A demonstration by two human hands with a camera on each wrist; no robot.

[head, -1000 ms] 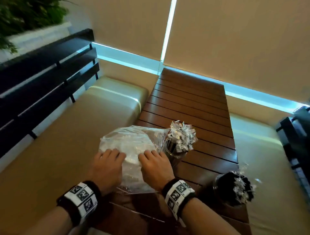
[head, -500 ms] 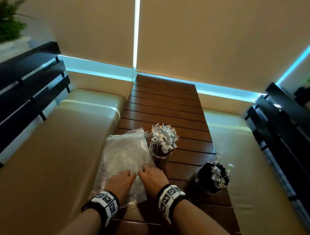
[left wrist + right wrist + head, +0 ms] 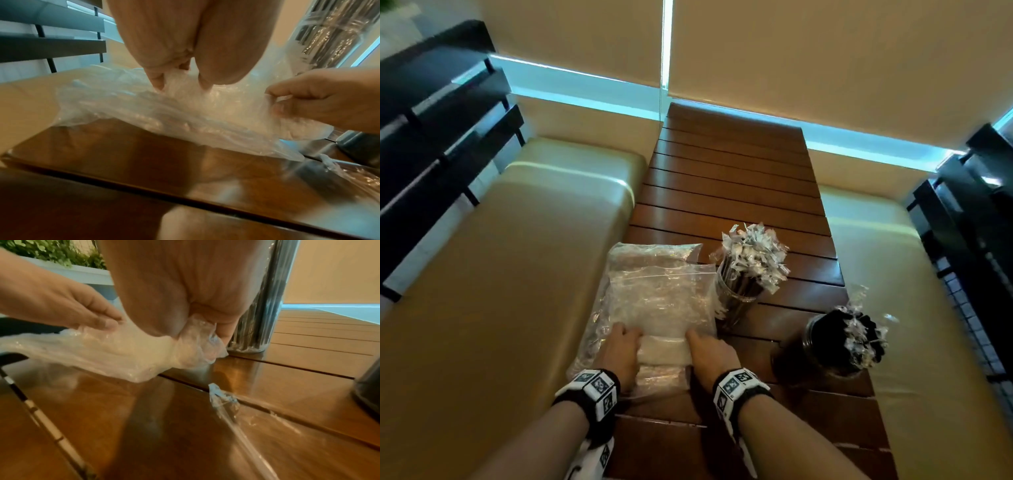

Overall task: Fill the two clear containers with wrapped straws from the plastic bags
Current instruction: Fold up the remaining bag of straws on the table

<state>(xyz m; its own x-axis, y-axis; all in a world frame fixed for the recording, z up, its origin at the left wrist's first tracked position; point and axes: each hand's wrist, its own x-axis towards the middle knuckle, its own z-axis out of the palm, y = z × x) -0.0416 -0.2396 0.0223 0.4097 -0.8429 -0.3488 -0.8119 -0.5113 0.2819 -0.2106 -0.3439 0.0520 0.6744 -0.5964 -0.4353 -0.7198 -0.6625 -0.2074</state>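
A crumpled clear plastic bag (image 3: 654,294) lies on the left side of the wooden slat table (image 3: 729,178). My left hand (image 3: 625,334) and right hand (image 3: 697,337) both hold its near edge. The left wrist view shows my left hand (image 3: 180,81) pinching the film and my right hand (image 3: 273,100) pinching it beside. In the right wrist view my right hand (image 3: 197,331) grips bunched plastic. A clear container (image 3: 739,291) packed with wrapped straws stands just right of the bag. A second container (image 3: 835,346), dark with straws, stands nearer on the right.
Padded beige benches flank the table on the left (image 3: 500,274) and right (image 3: 928,308), each with a dark slatted backrest (image 3: 441,137). A loose scrap of clear wrapper (image 3: 222,395) lies on the table near my right hand. Bare slats stretch toward the wall.
Both hands have slid from the middle of the bag back to its near edge and taken hold of the film. The bag now lies flatter and more spread out.
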